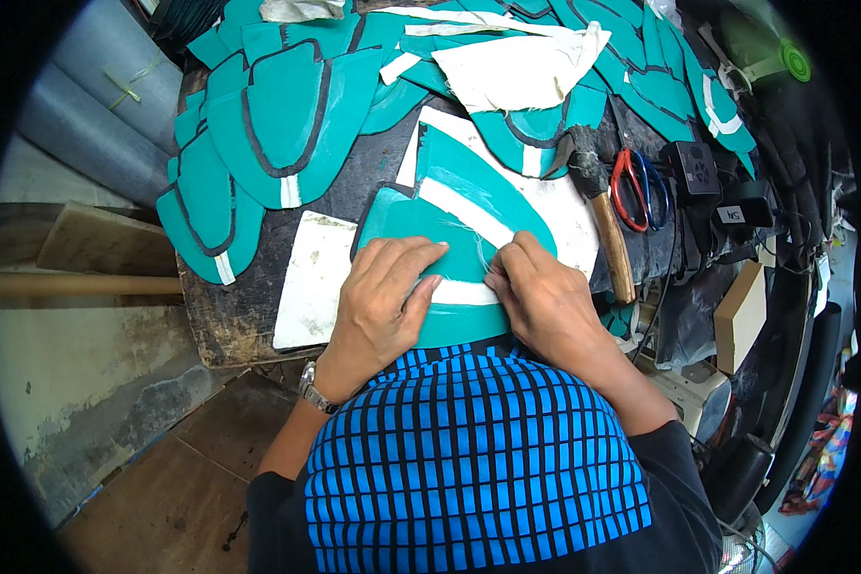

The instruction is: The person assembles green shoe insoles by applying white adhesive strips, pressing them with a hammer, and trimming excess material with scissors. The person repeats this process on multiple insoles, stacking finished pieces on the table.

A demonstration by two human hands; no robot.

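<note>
A teal shoe-upper panel (450,239), long axis pointing away up-right, is pressed flat by the left hand (387,297); its white strip (464,292) is pinched by the right hand (536,292).

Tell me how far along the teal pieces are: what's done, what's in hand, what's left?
Done, it seems: a spread of teal pieces with dark edging and white strips fills the bench's far side. In hand: the left hand presses flat on a teal piece while the right hand works its white strip. How many remain I can't tell. Hammer and scissors lie unused.
</note>
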